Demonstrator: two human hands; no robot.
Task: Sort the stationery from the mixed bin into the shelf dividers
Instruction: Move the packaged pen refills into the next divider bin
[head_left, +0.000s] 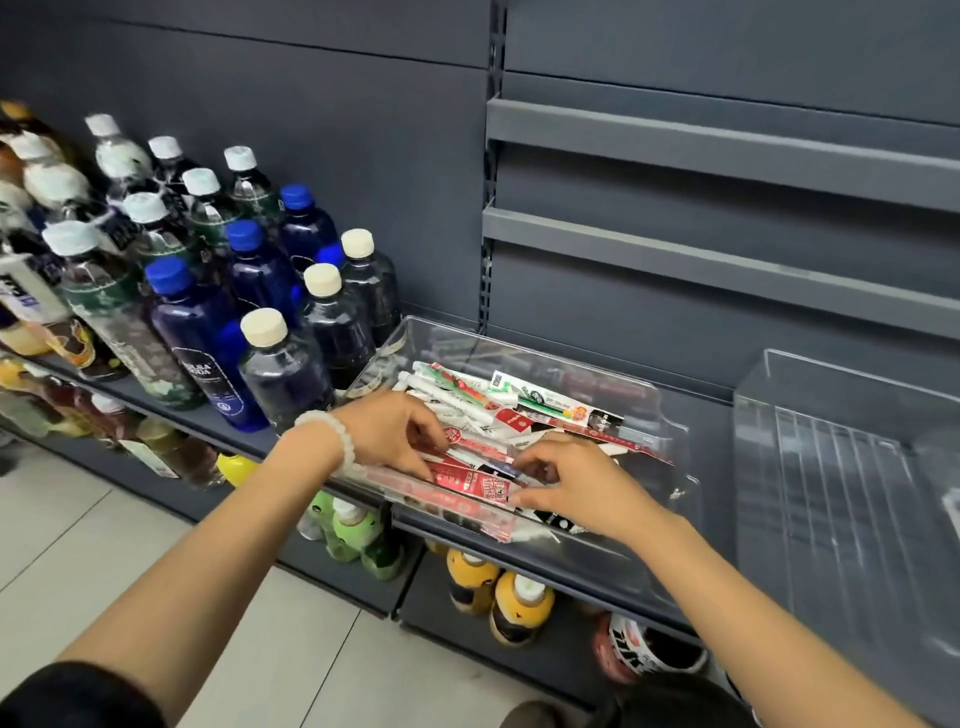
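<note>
Both hands are down in the clear bin (670, 415) of pens and packs. Right hand (582, 486) has its fingers curled and its fingertips pinch a red pack (470, 482) at its right end. Left hand (387, 428) has its fingers bent too, and they press down on the same pile of red packs; I cannot tell if that grip is closed around one. A white bead bracelet (332, 431) sits on the left wrist. Black sleeves (78, 696) cover the upper arms at the bottom of the view.

The stationery (493, 410) is a mixed heap. Near the hands lie long flat packs, red and white with small writing. Farther back lie white pens, a pack with green print, and a black and white one. They point every which way and cross over each other. The bin is see-through plastic with tall walls, and it sits on a dark grey shelf (218, 421).

Just to the right is another clear tray with dividers (831, 467), thin walls that split it into long slots. Its slots look bare where they show.

To the left of the bin stand many bottles (208, 312), some blue, some clear with white or cream caps. Under the shelf are yellow and green drink bottles (498, 592). Behind it all is a dark grey back wall with two slanted shelf strips (727, 156)
</note>
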